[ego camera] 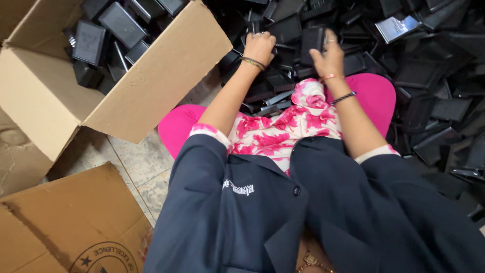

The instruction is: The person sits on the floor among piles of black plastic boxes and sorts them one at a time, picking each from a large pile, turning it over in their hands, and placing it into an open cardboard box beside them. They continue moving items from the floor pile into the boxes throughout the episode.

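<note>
Now we see our left hand (259, 46) curled, pressing into the heap of hard, flat black plastic pieces (429, 101), while our right hand (329, 58) grips one black boxy piece (311, 43) above the heap.

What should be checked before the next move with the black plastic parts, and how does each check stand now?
1. Right hand has a grip on a black part: ok, fingers wrap it.
2. Left hand is on the pile: ok, it rests on parts; whether it grips one, cannot tell.
3. Cardboard box is open: ok, flaps spread.
4. Box has room: cannot tell, black parts show inside but the depth is hidden.
5. Nothing stands between the hands and the box: ok, only the near flap rises there.
</note>
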The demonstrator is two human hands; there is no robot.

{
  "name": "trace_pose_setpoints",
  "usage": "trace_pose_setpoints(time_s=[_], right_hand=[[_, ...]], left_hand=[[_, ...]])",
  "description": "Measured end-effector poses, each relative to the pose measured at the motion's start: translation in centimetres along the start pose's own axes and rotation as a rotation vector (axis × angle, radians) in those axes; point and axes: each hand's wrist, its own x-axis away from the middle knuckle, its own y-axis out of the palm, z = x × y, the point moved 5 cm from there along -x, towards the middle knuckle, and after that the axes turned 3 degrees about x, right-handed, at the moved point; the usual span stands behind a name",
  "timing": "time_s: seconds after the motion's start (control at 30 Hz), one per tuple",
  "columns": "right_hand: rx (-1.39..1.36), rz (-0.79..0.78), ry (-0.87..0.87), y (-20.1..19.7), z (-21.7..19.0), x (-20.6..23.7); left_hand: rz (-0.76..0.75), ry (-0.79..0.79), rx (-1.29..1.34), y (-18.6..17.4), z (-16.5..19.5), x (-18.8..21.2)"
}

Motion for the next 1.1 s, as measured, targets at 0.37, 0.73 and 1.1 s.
trace_pose_setpoints(time_s=[0.37, 0.73, 1.1], right_hand=[[0.832, -0.058, 0.041, 3.0, -0.5, -1.3], [0.510, -0.009, -0.033, 1.9, -0.5, -1.2], [-0.671, -0.334, 0.044, 4.7, -6.7, 4.9]], left_hand=[[-0.623, -0.219, 0.111, 2.0, 2.6, 8.8], [-0.334, -0.712, 0.499, 4.3, 1.5, 5.9], [0.342, -0.805, 2.422, 2.1, 0.4, 9.7]])
